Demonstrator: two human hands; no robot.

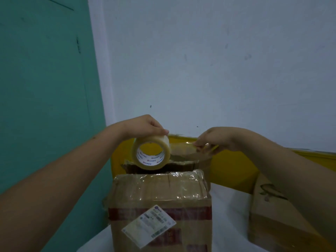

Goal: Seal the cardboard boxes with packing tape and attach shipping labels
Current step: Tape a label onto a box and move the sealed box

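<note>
Tape roll (pixel 151 153) gripped in left hand (pixel 145 127), just above the cardboard box (pixel 160 202); right hand (pixel 211 140) pinches the free tape end (pixel 183 149), pulled taut betw. both grips, prob. to span the open top. Shipping label (pixel 149 227) sits below, already on box front.

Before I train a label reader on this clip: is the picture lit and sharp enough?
Head view: dim, flat light with a bluish cast; the shipping label on the box is too soft to read; glare glints off the clear tape wrap; wide-angle bending stretches both forearms at the edges.
</note>
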